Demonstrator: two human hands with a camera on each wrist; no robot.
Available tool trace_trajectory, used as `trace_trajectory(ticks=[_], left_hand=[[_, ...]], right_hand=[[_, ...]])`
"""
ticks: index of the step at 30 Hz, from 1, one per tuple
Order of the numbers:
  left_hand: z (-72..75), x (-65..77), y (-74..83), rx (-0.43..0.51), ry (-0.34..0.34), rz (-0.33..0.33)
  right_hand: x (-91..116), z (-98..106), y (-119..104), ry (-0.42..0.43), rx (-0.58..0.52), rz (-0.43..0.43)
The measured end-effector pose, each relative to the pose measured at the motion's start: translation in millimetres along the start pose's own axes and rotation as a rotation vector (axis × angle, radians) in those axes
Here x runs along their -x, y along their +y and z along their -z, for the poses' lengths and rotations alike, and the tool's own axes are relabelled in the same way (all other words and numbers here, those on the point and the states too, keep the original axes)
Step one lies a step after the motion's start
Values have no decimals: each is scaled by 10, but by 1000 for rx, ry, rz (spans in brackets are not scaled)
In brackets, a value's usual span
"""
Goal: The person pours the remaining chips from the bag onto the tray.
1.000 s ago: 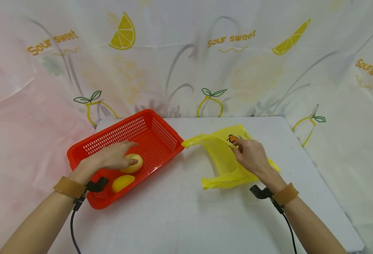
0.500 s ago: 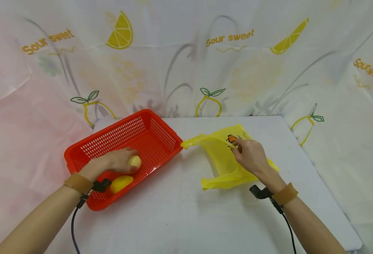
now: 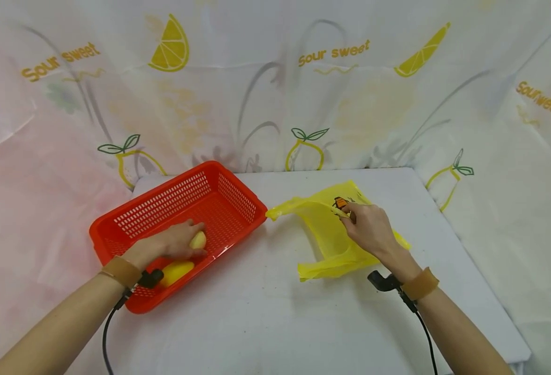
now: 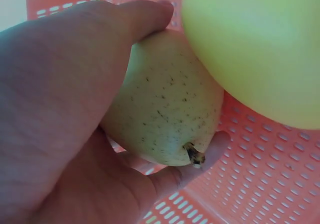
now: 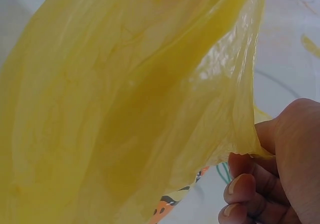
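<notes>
My left hand (image 3: 174,242) is inside the red plastic basket (image 3: 228,221), its thumb and fingers round a pale, speckled pear (image 4: 162,101). The pear's short brown stem shows in the left wrist view. Right beside the pear lies a smooth yellow oval fruit (image 4: 260,49), its kind unclear; in the head view it rests at the basket's near end. Over the table, my right hand (image 3: 371,229) pinches the upper edge of a yellow plastic bag (image 5: 125,114) between thumb and fingers. The bag's mouth gapes towards the left, with an orange and black print on top.
A white table (image 3: 266,312) carries basket and bag, and the basket's right corner nearly meets one bag handle. Behind and around the table hangs a pale curtain (image 3: 256,41) printed with lemons. A cable runs from the camera on each wrist.
My left hand has moved a little right and closed its fingers round the pear. The right hand keeps hold of the bag, nearly still. The head view has shifted slightly.
</notes>
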State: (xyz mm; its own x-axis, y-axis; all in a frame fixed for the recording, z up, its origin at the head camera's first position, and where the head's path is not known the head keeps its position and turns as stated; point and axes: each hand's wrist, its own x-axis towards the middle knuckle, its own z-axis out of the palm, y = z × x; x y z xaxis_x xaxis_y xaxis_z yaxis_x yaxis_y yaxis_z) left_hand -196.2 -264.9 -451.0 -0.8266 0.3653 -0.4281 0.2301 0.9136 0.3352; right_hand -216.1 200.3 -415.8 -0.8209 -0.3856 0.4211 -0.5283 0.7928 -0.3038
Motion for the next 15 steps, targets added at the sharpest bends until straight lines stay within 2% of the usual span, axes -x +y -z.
trace_trajectory(ticks=[9,15], left_hand=[[12,34,-35,2,27,-23],[73,66,-23,13,90,-37]], right_hand=[[-21,64,-25,-14,20,8],[-51,109,-36,-26,11,-19]])
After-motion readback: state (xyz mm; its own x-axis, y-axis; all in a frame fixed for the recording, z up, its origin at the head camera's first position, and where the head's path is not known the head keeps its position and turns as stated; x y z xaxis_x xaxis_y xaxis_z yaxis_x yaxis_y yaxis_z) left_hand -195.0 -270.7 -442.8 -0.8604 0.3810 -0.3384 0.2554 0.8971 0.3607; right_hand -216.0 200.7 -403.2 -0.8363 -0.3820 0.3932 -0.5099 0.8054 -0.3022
